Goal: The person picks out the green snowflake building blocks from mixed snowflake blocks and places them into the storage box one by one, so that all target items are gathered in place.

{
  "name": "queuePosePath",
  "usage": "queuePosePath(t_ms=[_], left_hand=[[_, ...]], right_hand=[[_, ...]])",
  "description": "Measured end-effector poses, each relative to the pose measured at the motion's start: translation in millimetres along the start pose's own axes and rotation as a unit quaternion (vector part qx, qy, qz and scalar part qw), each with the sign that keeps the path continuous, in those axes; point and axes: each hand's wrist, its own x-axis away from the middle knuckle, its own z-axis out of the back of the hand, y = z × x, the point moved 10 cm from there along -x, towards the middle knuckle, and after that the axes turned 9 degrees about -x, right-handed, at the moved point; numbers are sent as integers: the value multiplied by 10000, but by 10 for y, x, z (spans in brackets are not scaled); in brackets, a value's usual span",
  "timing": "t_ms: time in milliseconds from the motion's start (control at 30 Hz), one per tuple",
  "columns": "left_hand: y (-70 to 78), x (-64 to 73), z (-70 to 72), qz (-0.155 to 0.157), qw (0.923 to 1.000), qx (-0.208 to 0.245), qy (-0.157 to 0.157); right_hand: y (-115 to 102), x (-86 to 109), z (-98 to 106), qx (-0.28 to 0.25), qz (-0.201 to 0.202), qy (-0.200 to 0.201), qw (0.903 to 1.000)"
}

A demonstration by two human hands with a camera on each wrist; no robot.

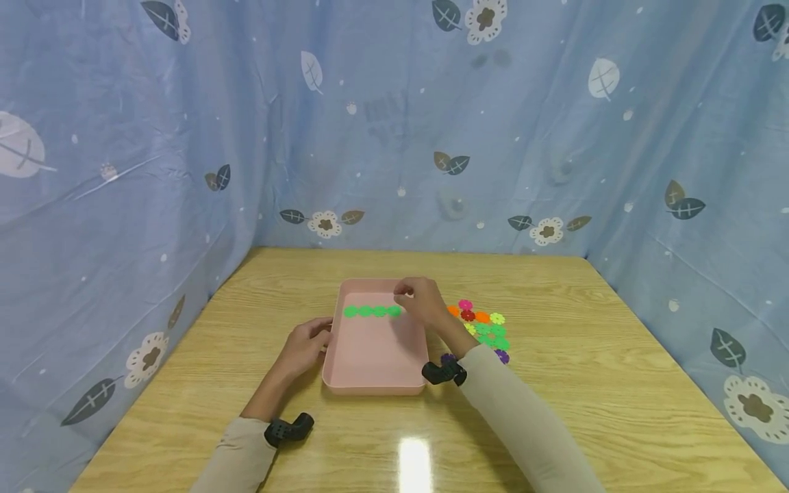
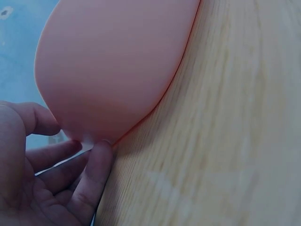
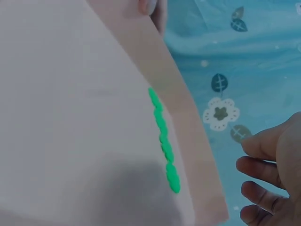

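A shallow pink tray [image 1: 376, 363] sits on the table with a row of several green flower-shaped discs [image 1: 365, 311] near its far end. At the tray's left side my left hand [image 1: 306, 348] holds the edge, fingertips against the wall [image 2: 108, 61] and one finger over the rim. My right hand [image 1: 422, 301] hovers over the tray's far right corner, just beyond the right end of the green row [image 3: 164, 141]. Its fingers are loosely bent, thumb apart from them, and nothing shows between them in the right wrist view.
Right of the tray lies a loose group of flower-shaped discs: green [image 1: 498, 331], orange [image 1: 483, 318], pink [image 1: 465, 305], red [image 1: 468, 315], yellow [image 1: 497, 318] and purple [image 1: 502, 357]. My right forearm partly covers them. A blue patterned curtain [image 1: 394, 137] surrounds the wooden table [image 1: 573, 383].
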Motion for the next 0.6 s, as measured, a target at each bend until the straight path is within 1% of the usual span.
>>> queuePosePath(t_ms=[133,333,467,600], left_hand=[[-7,11,8,-54,9999,-2,87],[-50,8,7,-31,9999,14,146],[-63,3,-2,-2,9999,41,138],[-46,4,-3,-39,9999,42,117]], right_hand=[[24,59,94,-91,-130,129,9998],[28,149,266,-92,-155,234,9996],[94,208,359,-42,-218,293,9993],[143,260,426,-32,-231,330,9992]])
